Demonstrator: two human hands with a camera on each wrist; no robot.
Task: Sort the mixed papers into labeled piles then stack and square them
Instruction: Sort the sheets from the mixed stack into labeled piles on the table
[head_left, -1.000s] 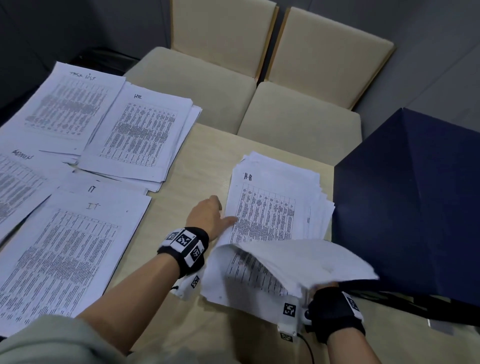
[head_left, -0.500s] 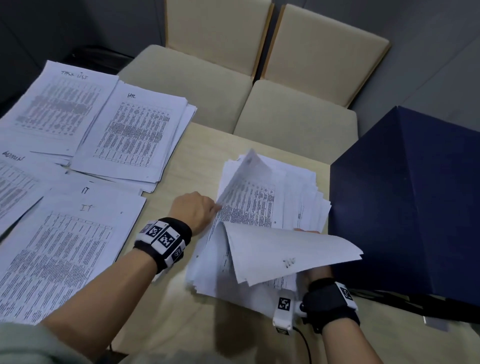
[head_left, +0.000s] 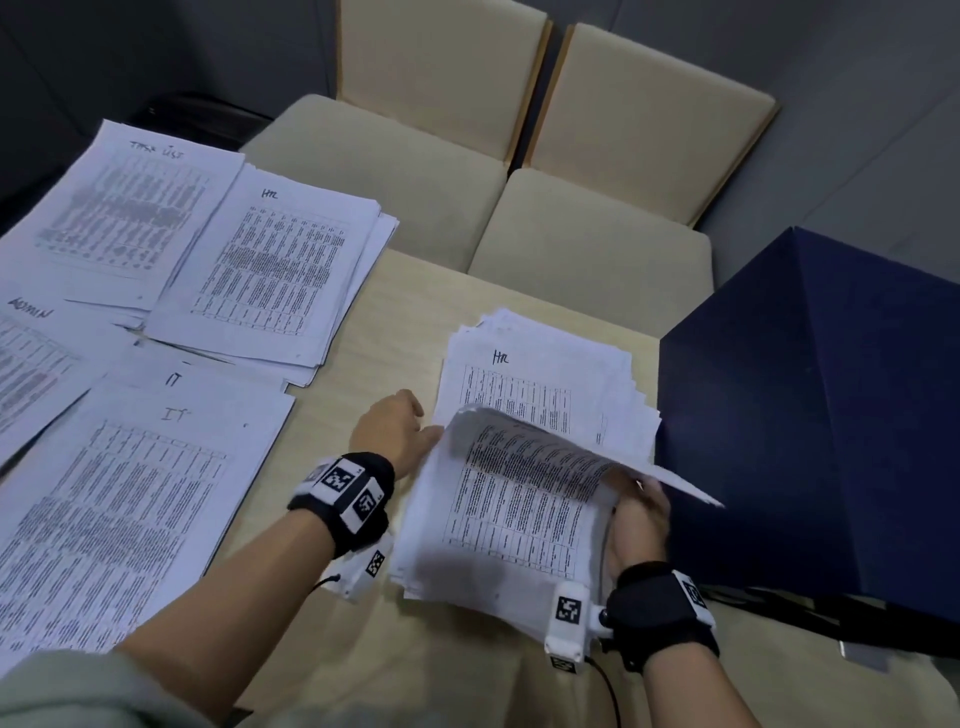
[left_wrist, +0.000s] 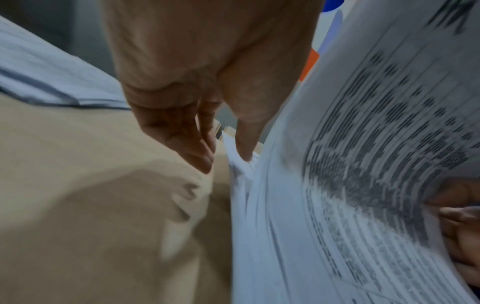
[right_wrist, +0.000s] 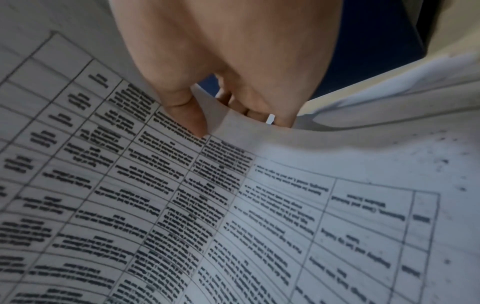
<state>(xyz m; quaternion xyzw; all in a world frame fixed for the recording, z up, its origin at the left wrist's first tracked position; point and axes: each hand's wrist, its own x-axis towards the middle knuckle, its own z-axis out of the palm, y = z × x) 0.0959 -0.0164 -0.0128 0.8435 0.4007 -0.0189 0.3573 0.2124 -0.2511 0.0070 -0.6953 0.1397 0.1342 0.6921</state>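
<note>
The mixed paper stack (head_left: 524, 525) lies on the table in front of me, and the sheet showing at its far end is marked "HR" (head_left: 501, 357). A curled printed sheet (head_left: 545, 452) arches over the middle of the stack. My right hand (head_left: 639, 514) pinches this sheet (right_wrist: 233, 185) at its right side, thumb (right_wrist: 189, 119) on the printed face and fingers behind it. My left hand (head_left: 395, 431) is at the stack's left edge; its thumb (left_wrist: 244, 148) sits on the paper edge (left_wrist: 239, 170) with the fingers (left_wrist: 200, 154) curled beside it.
Sorted piles cover the left of the table (head_left: 363, 338): "TASK LIST" (head_left: 119, 218), "HR" (head_left: 270, 270), "ADMIN" (head_left: 31, 353), "IT" (head_left: 130, 509). A dark blue box (head_left: 810, 415) stands close against the stack's right side. Two beige chairs (head_left: 395, 171) (head_left: 597, 249) sit behind the table.
The lifted blank-backed sheet is gone from view. My right hand has moved up the stack's right side and now curls a printed sheet. My left hand stays at the left edge.
</note>
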